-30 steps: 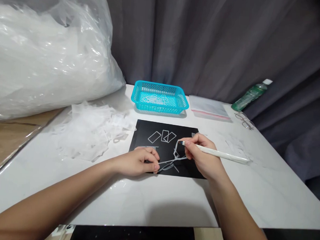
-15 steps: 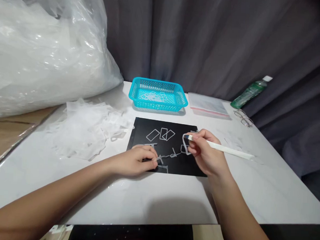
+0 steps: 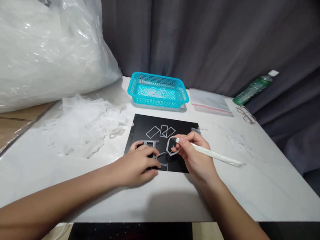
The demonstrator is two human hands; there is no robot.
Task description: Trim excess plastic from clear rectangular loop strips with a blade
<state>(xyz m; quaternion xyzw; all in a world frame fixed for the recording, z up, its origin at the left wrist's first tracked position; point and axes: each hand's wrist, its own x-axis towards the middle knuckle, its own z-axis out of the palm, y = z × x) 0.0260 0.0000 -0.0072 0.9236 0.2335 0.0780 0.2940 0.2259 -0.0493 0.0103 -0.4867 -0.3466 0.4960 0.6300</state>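
Note:
A black mat [image 3: 146, 121] lies in front of me, with three thin white rectangular outlines [image 3: 163, 131] near its far side. My left hand [image 3: 139, 163] rests on the mat's left part, fingers spread over a translucent plastic frame piece [image 3: 150, 143]. My right hand [image 3: 197, 153] is closed round a slim white pen-like tool [image 3: 216, 155] with a dark tip. By that tip, a bent translucent plastic strip [image 3: 168, 146] hangs at my right fingers, above the mat. Whether the fingers pinch the strip or it hangs on the tool, I cannot tell.
A blue basket [image 3: 158, 103] with pale pieces stands behind the mat. At left are a heap of translucent sheets [image 3: 80, 127] and a big plastic bag [image 3: 46, 58]. Zip bags [image 3: 211, 101], a green bottle [image 3: 254, 89], glasses [image 3: 246, 115] and plastic scraps [image 3: 238, 143] lie right.
My right hand has moved left over the mat with the tool and strip. My left fingers have let go of the strip piece they pinched and now spread over the frame.

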